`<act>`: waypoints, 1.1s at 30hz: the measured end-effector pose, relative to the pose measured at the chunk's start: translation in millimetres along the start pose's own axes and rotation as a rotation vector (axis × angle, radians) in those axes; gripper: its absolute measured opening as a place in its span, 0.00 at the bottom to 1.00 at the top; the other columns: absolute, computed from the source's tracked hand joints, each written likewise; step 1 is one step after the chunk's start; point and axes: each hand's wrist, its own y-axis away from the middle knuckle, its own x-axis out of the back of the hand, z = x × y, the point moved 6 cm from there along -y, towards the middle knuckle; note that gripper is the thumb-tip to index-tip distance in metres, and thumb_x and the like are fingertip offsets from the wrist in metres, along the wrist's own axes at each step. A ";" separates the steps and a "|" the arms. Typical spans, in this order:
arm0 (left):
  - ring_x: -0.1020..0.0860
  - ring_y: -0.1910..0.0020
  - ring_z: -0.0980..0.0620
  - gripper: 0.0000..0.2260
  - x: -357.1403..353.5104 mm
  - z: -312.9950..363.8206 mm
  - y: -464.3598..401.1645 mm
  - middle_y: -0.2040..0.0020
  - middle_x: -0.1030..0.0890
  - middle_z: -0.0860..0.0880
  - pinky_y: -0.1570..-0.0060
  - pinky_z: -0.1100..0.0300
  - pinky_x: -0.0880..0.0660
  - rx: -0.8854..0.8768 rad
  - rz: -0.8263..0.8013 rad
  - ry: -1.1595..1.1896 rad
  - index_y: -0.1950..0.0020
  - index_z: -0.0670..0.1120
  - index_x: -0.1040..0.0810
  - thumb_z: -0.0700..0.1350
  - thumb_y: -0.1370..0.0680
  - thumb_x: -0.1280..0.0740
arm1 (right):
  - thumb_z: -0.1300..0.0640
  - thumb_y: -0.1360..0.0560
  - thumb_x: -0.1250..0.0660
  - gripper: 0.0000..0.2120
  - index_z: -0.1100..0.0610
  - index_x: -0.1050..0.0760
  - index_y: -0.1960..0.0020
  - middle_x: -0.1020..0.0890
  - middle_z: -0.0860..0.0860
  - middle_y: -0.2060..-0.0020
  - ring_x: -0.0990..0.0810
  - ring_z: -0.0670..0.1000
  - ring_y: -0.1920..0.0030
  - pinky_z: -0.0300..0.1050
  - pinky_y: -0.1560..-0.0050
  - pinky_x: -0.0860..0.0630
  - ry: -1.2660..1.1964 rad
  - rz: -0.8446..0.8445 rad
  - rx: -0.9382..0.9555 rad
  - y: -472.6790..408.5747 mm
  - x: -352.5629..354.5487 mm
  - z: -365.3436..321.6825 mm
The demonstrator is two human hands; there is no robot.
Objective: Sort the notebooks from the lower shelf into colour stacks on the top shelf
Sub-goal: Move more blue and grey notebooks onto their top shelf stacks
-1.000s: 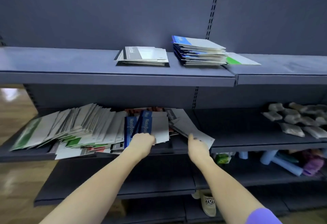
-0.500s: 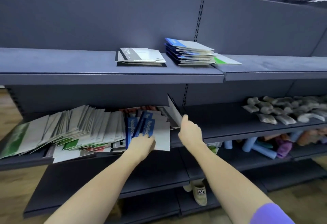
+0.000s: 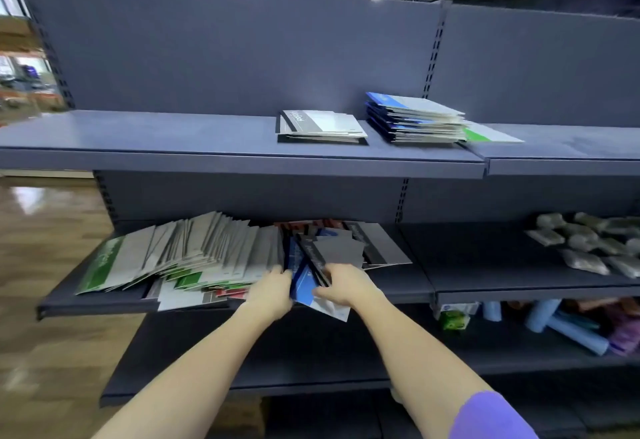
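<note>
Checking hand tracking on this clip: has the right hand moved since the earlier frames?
Yes. The right hand has shifted left along the dark grey lower shelf, from near the slotted upright to the blue-covered notebooks beside the left hand.

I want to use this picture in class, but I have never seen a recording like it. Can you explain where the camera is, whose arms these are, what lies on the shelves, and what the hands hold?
There is no machine here: a person wears a camera on the head, so you look down along their own two bare arms. The left hand and right hand both have a grip on blue notebooks at the edge of the lower shelf, beside a long fanned heap of mixed notebooks. On the top shelf lie sorted piles: a grey stack, a taller blue stack and a single green notebook. Further right lie some pale packets.
</note>
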 end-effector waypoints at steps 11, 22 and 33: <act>0.29 0.36 0.40 0.26 -6.6 6.1 -17.3 0.34 0.30 0.40 0.37 0.49 0.28 0.051 -0.027 0.196 0.25 0.45 0.34 0.51 0.20 0.34 | 0.43 0.25 0.36 0.37 0.55 0.43 0.22 0.34 0.61 0.28 0.35 0.65 0.30 0.55 0.31 0.32 -0.320 -0.038 -0.382 -12.7 -25.0 79.0; 0.35 0.32 0.36 0.28 3.8 31.7 -33.1 0.30 0.35 0.36 0.33 0.48 0.34 0.169 0.036 0.209 0.27 0.44 0.35 0.50 0.23 0.29 | 0.54 0.29 0.29 0.20 0.62 0.27 0.41 0.19 0.56 0.51 0.20 0.55 0.58 0.47 0.61 0.20 -0.825 0.045 -0.514 -23.3 -33.5 73.3; 0.26 0.39 0.37 0.31 -3.5 64.3 -37.0 0.27 0.44 0.38 0.41 0.48 0.24 -0.020 -0.016 0.324 0.26 0.48 0.35 0.41 0.26 0.26 | 0.70 0.24 0.34 0.14 0.62 0.31 0.41 0.18 0.60 0.47 0.16 0.60 0.50 0.55 0.55 0.17 -1.360 0.085 -0.657 13.0 -51.5 99.3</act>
